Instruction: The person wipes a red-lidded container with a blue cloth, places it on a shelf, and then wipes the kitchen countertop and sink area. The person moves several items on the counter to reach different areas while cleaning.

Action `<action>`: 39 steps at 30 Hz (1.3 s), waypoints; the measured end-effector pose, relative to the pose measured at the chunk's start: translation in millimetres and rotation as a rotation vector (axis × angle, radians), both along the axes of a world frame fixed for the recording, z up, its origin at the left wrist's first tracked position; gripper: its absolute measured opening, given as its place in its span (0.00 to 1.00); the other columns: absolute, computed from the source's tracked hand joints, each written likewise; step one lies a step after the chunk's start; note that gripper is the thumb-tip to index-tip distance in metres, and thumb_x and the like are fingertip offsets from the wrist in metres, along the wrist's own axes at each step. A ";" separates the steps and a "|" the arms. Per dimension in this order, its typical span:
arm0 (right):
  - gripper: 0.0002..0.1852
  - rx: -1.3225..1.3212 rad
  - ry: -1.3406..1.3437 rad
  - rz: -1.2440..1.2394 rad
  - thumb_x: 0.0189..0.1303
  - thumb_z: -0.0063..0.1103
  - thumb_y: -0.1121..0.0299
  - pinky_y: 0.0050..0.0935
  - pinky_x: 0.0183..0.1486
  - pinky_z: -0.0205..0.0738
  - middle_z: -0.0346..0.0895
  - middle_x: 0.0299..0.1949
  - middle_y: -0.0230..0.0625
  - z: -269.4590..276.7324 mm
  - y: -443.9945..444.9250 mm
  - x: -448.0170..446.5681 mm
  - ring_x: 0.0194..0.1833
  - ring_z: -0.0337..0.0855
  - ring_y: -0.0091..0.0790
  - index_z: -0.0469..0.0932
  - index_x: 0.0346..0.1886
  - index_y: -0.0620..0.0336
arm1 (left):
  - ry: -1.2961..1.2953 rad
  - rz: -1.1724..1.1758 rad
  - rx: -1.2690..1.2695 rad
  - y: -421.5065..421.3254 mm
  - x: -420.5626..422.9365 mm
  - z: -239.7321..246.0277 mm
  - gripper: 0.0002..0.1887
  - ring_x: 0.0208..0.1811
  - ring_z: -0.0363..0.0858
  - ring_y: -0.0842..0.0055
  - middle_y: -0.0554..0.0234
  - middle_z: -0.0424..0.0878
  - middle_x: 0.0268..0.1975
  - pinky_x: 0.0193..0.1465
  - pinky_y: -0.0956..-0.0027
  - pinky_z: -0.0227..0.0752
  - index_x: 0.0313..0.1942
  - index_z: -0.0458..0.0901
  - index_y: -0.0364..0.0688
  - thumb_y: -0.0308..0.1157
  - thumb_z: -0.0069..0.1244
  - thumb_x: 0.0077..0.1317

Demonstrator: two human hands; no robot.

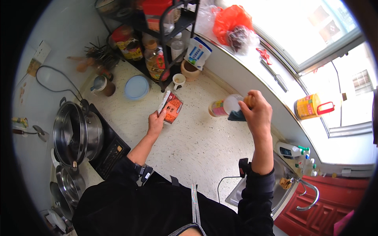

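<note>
My left hand grips a red and white printed food packet by its lower left edge, over the speckled countertop. At the right, my right hand is raised, its fingers closed around a small tan, rounded object whose kind I cannot tell. A dark cloth-like piece shows below the thumb. Just left of that hand stands a clear jar with a colourful label; a translucent round shape overlaps it. A small white cup stands above the packet.
An induction cooker and steel pot stand left. A blue-lidded container, lidded jug and black rack with bottles line the back. The sink lies lower right; a windowsill runs along the right.
</note>
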State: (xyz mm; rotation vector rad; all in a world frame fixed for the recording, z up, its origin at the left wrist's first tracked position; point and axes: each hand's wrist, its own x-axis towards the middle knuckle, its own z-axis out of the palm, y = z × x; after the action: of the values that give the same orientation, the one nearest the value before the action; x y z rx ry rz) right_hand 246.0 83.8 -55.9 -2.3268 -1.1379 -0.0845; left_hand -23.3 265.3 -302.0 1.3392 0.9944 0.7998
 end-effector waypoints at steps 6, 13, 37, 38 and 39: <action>0.17 -0.050 -0.025 0.276 0.50 0.70 0.64 0.43 0.40 0.75 0.80 0.36 0.42 -26.3 117.5 -15.1 0.39 0.82 0.51 0.74 0.41 0.55 | 0.016 0.070 -0.045 -4.6 -40.5 -9.9 0.15 0.34 0.74 0.86 0.70 0.83 0.32 0.39 0.74 0.71 0.40 0.84 0.30 0.36 0.53 0.69; 0.21 -0.167 -0.006 0.276 0.49 0.72 0.65 0.42 0.45 0.76 0.83 0.42 0.44 -56.0 198.7 -23.8 0.44 0.83 0.49 0.77 0.47 0.55 | -0.109 0.073 -0.238 -20.3 -45.0 -0.5 0.11 0.37 0.76 0.88 0.71 0.84 0.38 0.42 0.77 0.72 0.44 0.84 0.31 0.31 0.52 0.70; 0.30 -0.122 0.322 -0.020 0.47 0.75 0.61 0.41 0.48 0.77 0.81 0.49 0.45 -171.6 -34.0 -47.5 0.43 0.84 0.47 0.77 0.56 0.57 | 0.481 0.116 0.397 59.4 41.0 8.5 0.16 0.30 0.82 0.60 0.49 0.83 0.28 0.35 0.62 0.72 0.44 0.85 0.41 0.44 0.50 0.67; 0.30 -0.124 0.289 -0.026 0.48 0.74 0.60 0.42 0.49 0.77 0.81 0.49 0.47 -179.6 -40.1 -50.9 0.45 0.83 0.49 0.77 0.56 0.57 | 0.437 0.116 0.321 66.1 42.7 0.1 0.16 0.30 0.83 0.64 0.53 0.84 0.28 0.36 0.64 0.73 0.44 0.85 0.41 0.43 0.52 0.66; 0.30 -0.189 0.414 -0.057 0.48 0.73 0.59 0.42 0.51 0.77 0.80 0.50 0.48 -185.1 -48.2 -52.1 0.48 0.82 0.51 0.78 0.56 0.58 | 0.475 0.114 0.246 72.5 42.0 -7.6 0.16 0.31 0.83 0.68 0.56 0.84 0.28 0.37 0.66 0.73 0.45 0.85 0.40 0.42 0.54 0.66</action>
State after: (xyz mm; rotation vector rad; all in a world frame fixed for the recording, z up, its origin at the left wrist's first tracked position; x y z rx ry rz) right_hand 193.8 35.7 -241.0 -2.3867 -0.9013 0.4822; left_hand 18.8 337.8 -309.6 1.7457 1.3859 0.7188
